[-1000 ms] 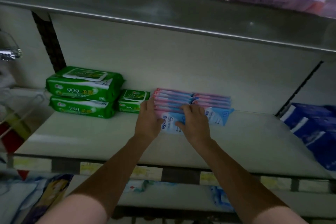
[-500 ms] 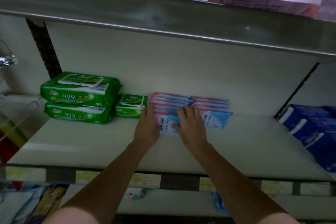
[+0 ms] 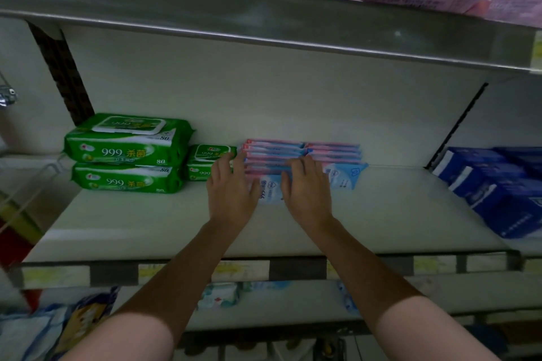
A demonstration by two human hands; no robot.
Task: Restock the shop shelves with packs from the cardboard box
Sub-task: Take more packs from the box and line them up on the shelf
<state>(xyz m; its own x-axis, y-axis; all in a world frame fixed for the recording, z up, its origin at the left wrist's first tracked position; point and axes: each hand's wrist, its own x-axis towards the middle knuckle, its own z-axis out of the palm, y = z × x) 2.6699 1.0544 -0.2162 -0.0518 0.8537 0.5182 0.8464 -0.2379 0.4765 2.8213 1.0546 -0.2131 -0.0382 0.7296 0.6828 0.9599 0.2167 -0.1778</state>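
- Left hand (image 3: 231, 193) open, fingers straight, pressing the left end of the pink packs (image 3: 296, 152); it grips nothing
- Right hand (image 3: 308, 190) likewise open, fingers on the stack's front
- Packs sit at the back of the shelf (image 3: 146, 228), just beside green wipes (image 3: 126, 152)
- Both hands stay on the stack as before
- Forearms reach forward, palms down

Dim, greenish cast, soft overall blur, wide-angle bending at edges, shadowed shelf recess
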